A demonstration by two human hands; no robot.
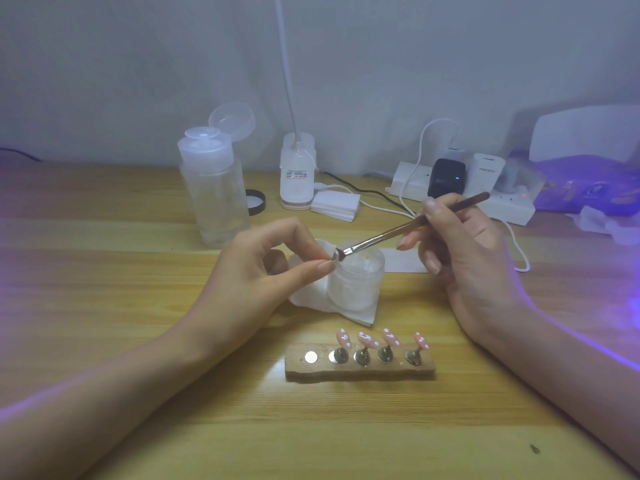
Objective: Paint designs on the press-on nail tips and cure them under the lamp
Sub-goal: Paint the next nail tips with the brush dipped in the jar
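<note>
A wooden holder [360,370] near the front of the table carries several pink nail tips [368,340] with white dots on small metal stands. My right hand [464,258] grips a thin brown brush [412,225], its bristles pointing left. My left hand [273,265] pinches a small piece of white wipe at the brush tip [341,252]. This happens just above a small frosted jar [356,282] standing on a white wipe [356,313]. A white curing lamp [585,133] glows purple at the far right.
A clear pump bottle [214,188] with its lid flipped open stands at the back left, a black lid [256,201] beside it. A white desk-lamp base [298,171], a stack of white pads [335,204], a power strip [460,192] with plugs and cables line the back.
</note>
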